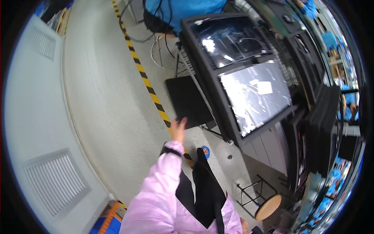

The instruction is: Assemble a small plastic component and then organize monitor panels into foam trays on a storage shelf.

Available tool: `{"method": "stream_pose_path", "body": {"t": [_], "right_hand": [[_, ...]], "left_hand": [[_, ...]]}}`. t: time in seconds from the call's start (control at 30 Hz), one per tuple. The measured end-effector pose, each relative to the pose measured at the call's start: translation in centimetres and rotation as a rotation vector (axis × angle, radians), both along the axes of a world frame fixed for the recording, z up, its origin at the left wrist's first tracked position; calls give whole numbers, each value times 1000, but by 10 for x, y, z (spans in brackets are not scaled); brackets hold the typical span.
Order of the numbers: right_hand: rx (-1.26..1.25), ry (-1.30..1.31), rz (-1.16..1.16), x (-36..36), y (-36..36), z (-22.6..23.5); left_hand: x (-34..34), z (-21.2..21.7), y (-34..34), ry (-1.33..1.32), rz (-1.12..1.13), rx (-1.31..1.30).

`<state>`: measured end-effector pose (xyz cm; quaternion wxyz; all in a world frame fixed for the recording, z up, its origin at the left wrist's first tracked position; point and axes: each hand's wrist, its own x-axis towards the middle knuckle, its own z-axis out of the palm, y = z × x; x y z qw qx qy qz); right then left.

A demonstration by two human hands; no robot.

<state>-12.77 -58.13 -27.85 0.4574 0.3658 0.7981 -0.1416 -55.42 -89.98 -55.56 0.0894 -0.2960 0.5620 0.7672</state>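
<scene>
My left hand [179, 130] reaches forward in a pink sleeve with a black band at the wrist. Its fingers are apart, and their tips overlap the near corner of a flat black board [187, 99]; whether they touch it I cannot tell. The board sits low beside a metal-framed cart. On that cart lie black foam-edged trays, one with a dark glossy panel [233, 41], the nearer with a shiny film-covered panel [259, 95]. Only a sliver of my right hand [244, 225] shows at the bottom edge, its fingers hidden.
Yellow-black floor tape [144, 76] runs along the aisle, left of the cart. A pale wall with vents [56, 181] borders the left side. A round wooden stool [269, 206] stands at lower right, below stacked black foam trays [321, 130]. A person in blue [191, 11] sits ahead.
</scene>
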Motion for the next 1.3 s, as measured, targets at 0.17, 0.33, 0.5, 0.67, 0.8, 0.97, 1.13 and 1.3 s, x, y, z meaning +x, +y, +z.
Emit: {"method": "stream_pose_path", "body": {"t": [0.17, 0.33, 0.5, 0.67, 0.8, 0.97, 1.13, 1.3], "right_hand": [[-132, 185, -334, 38, -55, 37], [-178, 362, -557, 116, -90, 46], [-133, 630, -651, 139, -79, 44], [108, 995, -681, 207, -38, 73], [775, 1034, -198, 264, 30, 172], [789, 990, -39, 309, 121, 214], [1064, 1050, -270, 366, 223, 243], [1441, 1017, -533, 441, 319, 268]], "left_hand": [[101, 177, -101, -134, 15, -6], [188, 282, -180, 49, -117, -418], [234, 318, -158, -196, -362, -149], [287, 335, 34, -489, -736, 73], [356, 351, 189, -562, -1127, 280], [451, 463, 369, -415, -1531, 214], [471, 488, 486, -267, -1955, 606], [441, 452, 583, 201, -2089, 224]]}}
